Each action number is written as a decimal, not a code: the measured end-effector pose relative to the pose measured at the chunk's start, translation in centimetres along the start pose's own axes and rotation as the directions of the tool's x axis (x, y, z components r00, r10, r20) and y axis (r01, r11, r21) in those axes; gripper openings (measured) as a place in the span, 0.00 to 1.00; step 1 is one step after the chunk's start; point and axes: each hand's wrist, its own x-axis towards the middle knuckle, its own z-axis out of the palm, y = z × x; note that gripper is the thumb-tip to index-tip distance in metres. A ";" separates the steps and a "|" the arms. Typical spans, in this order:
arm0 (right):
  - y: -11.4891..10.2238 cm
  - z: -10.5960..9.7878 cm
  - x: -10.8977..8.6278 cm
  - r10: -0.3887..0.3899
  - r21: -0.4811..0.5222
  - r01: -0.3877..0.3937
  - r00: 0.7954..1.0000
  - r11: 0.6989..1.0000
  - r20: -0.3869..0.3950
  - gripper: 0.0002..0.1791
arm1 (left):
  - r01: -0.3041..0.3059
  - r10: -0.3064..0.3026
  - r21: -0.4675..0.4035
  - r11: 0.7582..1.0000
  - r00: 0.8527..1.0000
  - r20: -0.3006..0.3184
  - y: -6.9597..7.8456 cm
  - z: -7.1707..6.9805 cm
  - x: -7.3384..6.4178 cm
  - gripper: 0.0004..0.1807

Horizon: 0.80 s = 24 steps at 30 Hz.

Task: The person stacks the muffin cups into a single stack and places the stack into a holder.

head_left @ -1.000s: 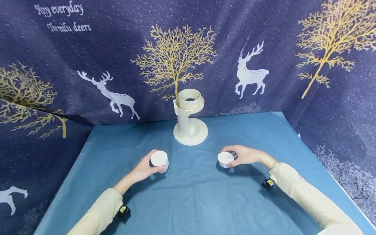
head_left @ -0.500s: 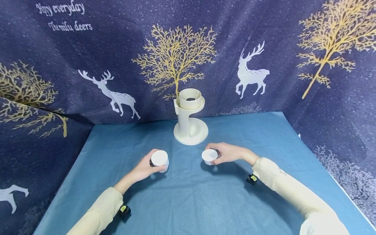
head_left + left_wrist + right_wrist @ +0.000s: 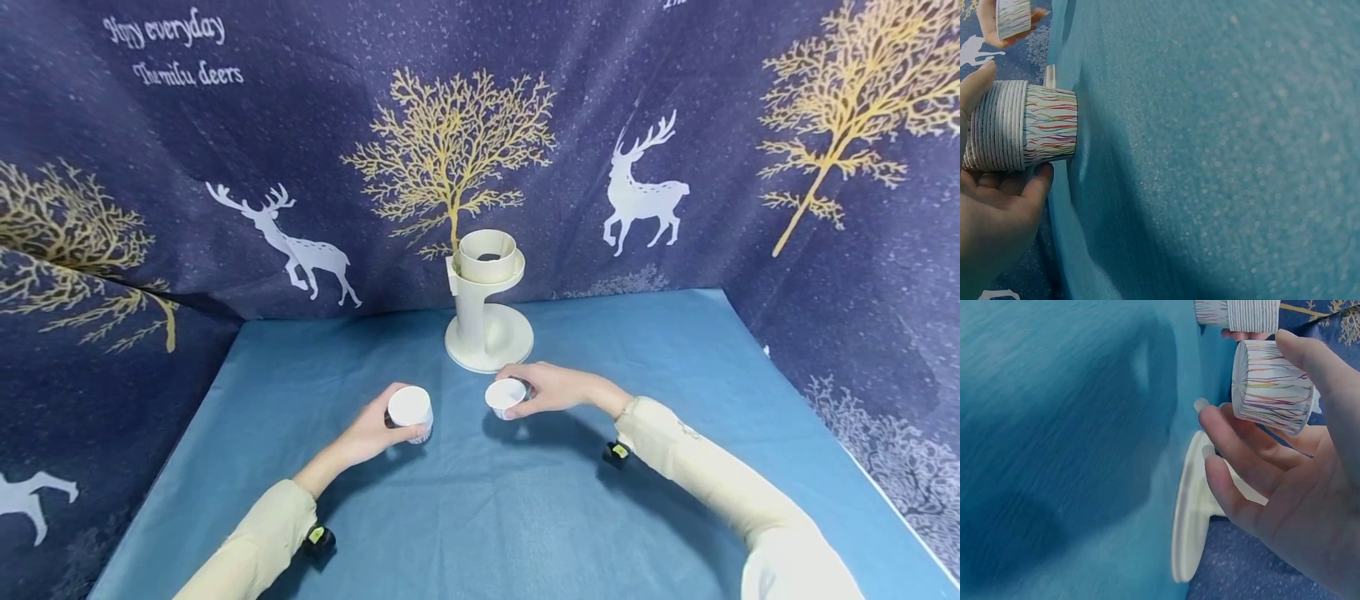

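My left hand (image 3: 375, 427) grips a nested stack of paper baking cups (image 3: 1050, 124) by its sides. The many rims are ribbed white, and the end cup shows coloured wavy lines. From the head view the stack (image 3: 410, 406) stands upright, close over the cloth. Between thumb and fingers my right hand (image 3: 551, 388) pinches a single baking cup (image 3: 1274, 384) with the same wavy pattern. Its white inside faces up in the head view, and a shadow lies below on the cloth. Two fingers of this hand stretch out free of the cup in the right wrist view.
Behind both hands stands a cream-coloured holder (image 3: 471, 321) with a round base and a raised ring. A funnel-like cup (image 3: 486, 265) sits in that ring. Blue cloth (image 3: 480, 517) covers the table; a dark curtain (image 3: 570, 67) with deer and trees hangs behind.
My right hand has moved left with its single baking cup, towards the stack and in front of the holder. The left hand and its stack have stayed nearly in place.
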 end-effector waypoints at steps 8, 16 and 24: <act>-1.5 -0.2 3.1 -0.080 0.019 0.082 0.991 0.996 -0.105 0.23 | -0.004 0.004 -0.014 1.000 1.000 -0.011 -0.1 0.1 0.0 0.36; -3.6 0.0 5.9 -0.119 -0.032 0.114 0.974 0.993 -0.192 0.26 | -0.063 0.063 -0.049 0.997 0.998 -0.004 -0.5 0.2 0.1 0.36; -5.4 0.5 7.9 -0.183 0.007 0.189 0.957 0.982 -0.227 0.26 | -0.072 0.076 -0.101 0.992 0.996 0.038 -0.4 -0.1 0.2 0.35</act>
